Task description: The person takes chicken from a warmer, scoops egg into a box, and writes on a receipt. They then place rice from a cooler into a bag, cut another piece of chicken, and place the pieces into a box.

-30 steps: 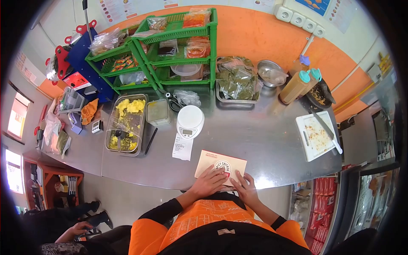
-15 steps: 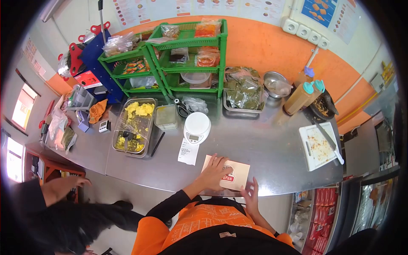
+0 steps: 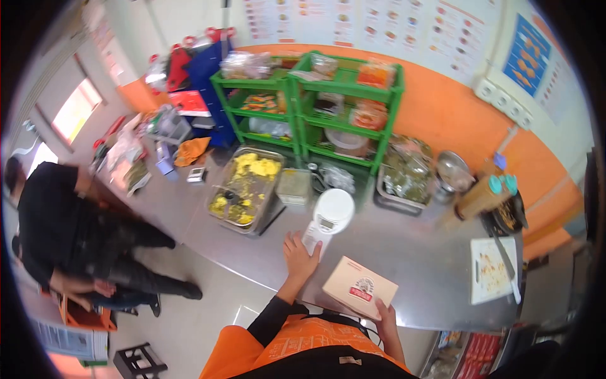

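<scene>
Nearest, I log my right hand (image 3: 381, 312), closed on the near corner of a printed carton (image 3: 360, 294). The carton sits at the front edge of the steel counter (image 3: 416, 265), red logo up; whether it lies flat or is tipped off the surface I cannot tell. My left hand (image 3: 299, 256) is well apart from the right. It is open, with the fingers spread flat on the counter and the fingertips on a paper slip (image 3: 314, 237). Just beyond the slip is a white scale (image 3: 332, 210), display facing me. To its left are a small lidded tub (image 3: 293, 186) and a deep tray of yellow food (image 3: 244, 188) under film. To the right is a white cutting board (image 3: 491, 273) speckled with crumbs, with a knife (image 3: 505, 260) lying on it. Further back are a tray of green packets (image 3: 404, 175), a metal bowl (image 3: 451, 170) and two capped sauce bottles (image 3: 483, 196). Against the orange wall stand green racks (image 3: 315, 101) stocked with bagged goods. Off the counter, far left, a person in black (image 3: 57, 215) bends over the floor.
</scene>
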Available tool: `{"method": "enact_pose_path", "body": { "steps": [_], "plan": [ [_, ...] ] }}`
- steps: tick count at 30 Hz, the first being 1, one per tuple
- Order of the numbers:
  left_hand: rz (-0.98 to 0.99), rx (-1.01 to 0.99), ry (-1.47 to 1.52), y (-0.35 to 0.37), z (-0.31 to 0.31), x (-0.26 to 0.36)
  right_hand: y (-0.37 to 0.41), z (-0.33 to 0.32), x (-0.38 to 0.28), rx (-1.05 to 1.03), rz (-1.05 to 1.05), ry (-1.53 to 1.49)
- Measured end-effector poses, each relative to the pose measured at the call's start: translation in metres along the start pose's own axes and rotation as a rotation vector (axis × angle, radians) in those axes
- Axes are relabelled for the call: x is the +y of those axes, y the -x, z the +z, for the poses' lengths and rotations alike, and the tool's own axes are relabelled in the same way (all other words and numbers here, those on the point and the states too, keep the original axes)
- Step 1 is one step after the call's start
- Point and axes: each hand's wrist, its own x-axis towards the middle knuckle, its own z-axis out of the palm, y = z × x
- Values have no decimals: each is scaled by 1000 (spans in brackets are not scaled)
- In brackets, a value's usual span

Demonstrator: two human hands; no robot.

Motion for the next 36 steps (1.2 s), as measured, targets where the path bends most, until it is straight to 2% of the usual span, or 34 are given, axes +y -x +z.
{"method": "enact_pose_path", "body": {
  "steps": [3,4,5,6,7,8,9,11,14,17,19,21,23,25,27,29,31,32,34,36],
  "plan": [
    [2,-93,-84,-16,29,-45,4,4,-7,-69,11,-1],
    [-148,-240,32,-23,5,-24,3,4,-9,-96,-1,26],
    [-77,-240,67,-24,26,-43,2,4,-11,-142,-23,34],
    [-181,-353,187,-30,39,-52,0,2,-10,-159,-47,49],
    [-243,-386,340,-33,30,-48,3,8,-14,-159,-63,67],
    [-205,-330,403,-35,50,-64,5,16,-19,-176,-76,151],
    [-197,-367,483,-39,52,-70,12,28,-27,-153,-36,212],
    [-412,-724,791,-48,8,-63,19,50,-38,-146,20,267],
    [-128,-813,857,-52,-46,-97,19,84,-38,-210,49,253],
    [26,-666,780,-59,-131,-170,20,139,-21,-285,54,267],
    [-10,-302,718,-50,-189,-240,15,194,4,-390,94,164],
    [-112,-119,419,-38,-276,-292,10,266,33,-448,119,153],
    [-211,-35,364,-19,-339,-356,9,343,68,-423,117,233],
    [-327,13,250,4,-392,-413,-7,418,117,-827,68,143],
    [-421,162,182,24,-435,-449,-13,497,142,-964,92,314],
    [-614,181,138,34,-474,-471,-72,545,206,-848,115,223],
    [-574,264,215,39,-489,-503,-102,612,241,-841,145,162],
    [-606,232,178,33,-496,-511,-101,645,247,-748,124,209],
    [-675,182,99,17,-507,-520,-120,701,264,-716,111,284],
    [-635,83,-112,-11,-509,-533,-146,747,283,-722,117,270]
  ]
}}
